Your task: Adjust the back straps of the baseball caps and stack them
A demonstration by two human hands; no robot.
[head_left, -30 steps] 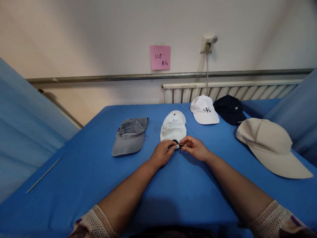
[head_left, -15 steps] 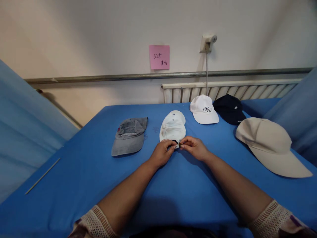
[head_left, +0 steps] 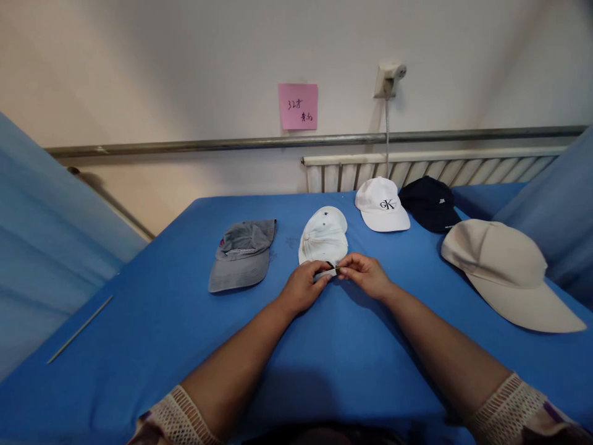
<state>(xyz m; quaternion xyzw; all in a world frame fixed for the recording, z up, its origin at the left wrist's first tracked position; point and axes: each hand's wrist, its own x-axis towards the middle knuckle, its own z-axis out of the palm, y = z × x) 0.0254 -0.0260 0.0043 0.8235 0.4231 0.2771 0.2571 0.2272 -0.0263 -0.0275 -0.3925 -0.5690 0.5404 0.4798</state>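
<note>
A white baseball cap (head_left: pixel 324 238) lies on the blue-covered table, its brim pointing away from me and its back strap nearest me. My left hand (head_left: pixel 303 287) pinches the strap between thumb and fingers at the cap's rear opening. From the other side my right hand (head_left: pixel 365 275) pinches the strap's other end, where a small brass-coloured bit shows at the fingertips, perhaps the buckle. A grey cap (head_left: pixel 241 253) rests to the left, apart from both hands.
A white cap with black letters (head_left: pixel 382 205), a dark navy cap (head_left: pixel 430 204) and a large beige cap (head_left: pixel 504 269) stand on the right. A thin stick (head_left: pixel 79 329) lies at the left. Behind the table are a metal rail (head_left: pixel 222 145) and a radiator (head_left: pixel 440 165).
My fingers have shifted slightly at the strap, and more of its pale end shows between my hands. The caps have stayed in place.
</note>
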